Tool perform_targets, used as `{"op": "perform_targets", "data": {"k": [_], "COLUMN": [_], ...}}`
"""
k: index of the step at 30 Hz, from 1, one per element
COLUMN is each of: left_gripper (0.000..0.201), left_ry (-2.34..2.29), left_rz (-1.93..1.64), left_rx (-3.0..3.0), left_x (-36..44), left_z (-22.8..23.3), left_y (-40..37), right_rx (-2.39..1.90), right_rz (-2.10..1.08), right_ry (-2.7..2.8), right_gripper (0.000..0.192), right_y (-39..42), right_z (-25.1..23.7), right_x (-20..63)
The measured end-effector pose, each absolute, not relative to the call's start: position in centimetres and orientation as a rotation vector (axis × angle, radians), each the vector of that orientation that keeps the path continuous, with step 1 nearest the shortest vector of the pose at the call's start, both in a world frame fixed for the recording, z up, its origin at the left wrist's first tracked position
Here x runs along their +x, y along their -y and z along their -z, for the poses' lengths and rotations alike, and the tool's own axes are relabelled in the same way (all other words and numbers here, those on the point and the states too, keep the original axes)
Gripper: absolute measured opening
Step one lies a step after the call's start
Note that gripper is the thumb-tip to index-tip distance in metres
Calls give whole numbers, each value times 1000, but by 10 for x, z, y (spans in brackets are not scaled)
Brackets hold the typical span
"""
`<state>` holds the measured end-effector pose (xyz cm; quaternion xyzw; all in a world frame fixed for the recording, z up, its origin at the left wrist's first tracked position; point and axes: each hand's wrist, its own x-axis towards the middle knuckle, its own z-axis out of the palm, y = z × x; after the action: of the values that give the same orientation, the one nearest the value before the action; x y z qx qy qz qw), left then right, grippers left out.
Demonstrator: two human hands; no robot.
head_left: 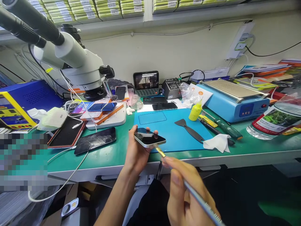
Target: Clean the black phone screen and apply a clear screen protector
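Observation:
My left hand (135,153) is wrapped around a smartphone (150,138), its dark glass facing up and its light metal end edge turned toward me. Between the fingers of my right hand (185,188) is a slim brush (192,190) with a blue-grey handle and a gold ferrule, held like a pen. The brush's tip is at the phone's near end edge; whether it touches cannot be made out. Beneath the phone lies a blue mat (188,138). A black plastic scraper (190,130) rests on the mat to the right, beside a crumpled white wipe (217,143).
A microscope (77,62) stands at the left, near a cracked phone (96,140) and a white cable (70,179). A yellow bottle (195,112), screwdriver (227,128), blue heating plate machine (232,103) and clear jug (277,119) are on the right. More phones (164,106) lie behind.

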<state>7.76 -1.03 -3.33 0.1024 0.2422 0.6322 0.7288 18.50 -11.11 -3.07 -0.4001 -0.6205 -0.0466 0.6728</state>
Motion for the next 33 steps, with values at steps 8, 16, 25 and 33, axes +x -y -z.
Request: {"op": "perform_targets", "data": {"k": [8, 16, 25, 33], "left_gripper": [25, 23, 22, 23], "left_ry": [-539, -542, -541, -539], "left_rz": [-1394, -1381, -1390, -1396], "left_rx": [238, 233, 219, 217], "left_x": [78, 77, 77, 77], "left_z": [32, 33, 32, 30], "left_y": [12, 12, 12, 13], "right_rx": [-930, -922, -926, -977], "right_rz": [132, 106, 142, 196], "right_ry": [1411, 1432, 1438, 1309], "right_gripper": [28, 30, 32, 40], "right_y": [112, 114, 113, 110], "right_z": [28, 27, 29, 41], "right_x": [185, 186, 182, 201]}}
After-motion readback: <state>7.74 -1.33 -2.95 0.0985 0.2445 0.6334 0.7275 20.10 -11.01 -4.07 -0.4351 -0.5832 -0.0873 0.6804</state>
